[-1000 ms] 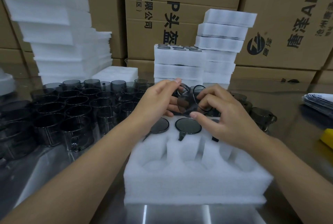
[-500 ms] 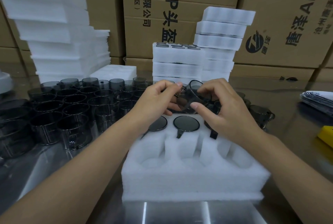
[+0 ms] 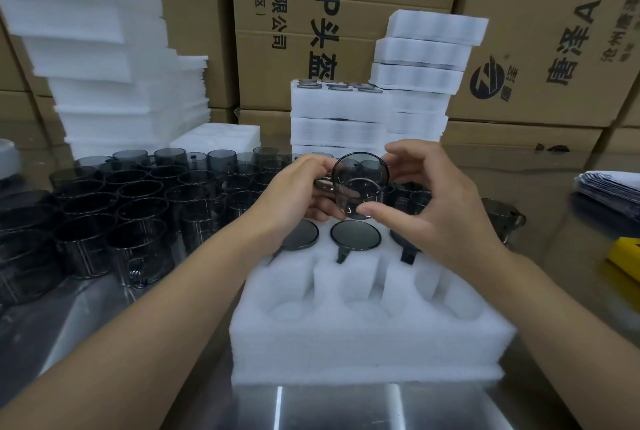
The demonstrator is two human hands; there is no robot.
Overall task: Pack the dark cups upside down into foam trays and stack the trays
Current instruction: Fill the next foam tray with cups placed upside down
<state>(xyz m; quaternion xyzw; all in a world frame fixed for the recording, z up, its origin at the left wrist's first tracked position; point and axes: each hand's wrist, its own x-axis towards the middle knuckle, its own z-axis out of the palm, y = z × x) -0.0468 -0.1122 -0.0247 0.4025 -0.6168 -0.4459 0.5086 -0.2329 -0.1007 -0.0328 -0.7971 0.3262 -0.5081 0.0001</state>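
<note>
A smoky dark cup [image 3: 360, 187] hangs in the air above the far row of a white foam tray [image 3: 367, 336], tipped with its base towards me. My left hand [image 3: 294, 194] grips it on the handle side and my right hand [image 3: 429, 208] pinches its near rim with the thumb, fingers spread over the far edge. Three cups sit upside down in the tray's far row, one of them the middle cup [image 3: 355, 236]. The near row of pockets [image 3: 369, 305] holds nothing. Several upright dark cups [image 3: 131, 208] crowd the table to the left.
Two stacks of packed foam trays [image 3: 339, 114] [image 3: 426, 59] stand behind the tray, in front of cardboard boxes [image 3: 346, 14]. A tall pile of foam sheets [image 3: 104, 48] rises at the back left. A stack of papers [image 3: 609, 187] and a yellow object [image 3: 627, 258] lie at right. More cups [image 3: 502, 218] stand behind my right hand.
Both hands have lifted the cup slightly and turned it, so its round base now faces me. The tray and its three cups have not moved.
</note>
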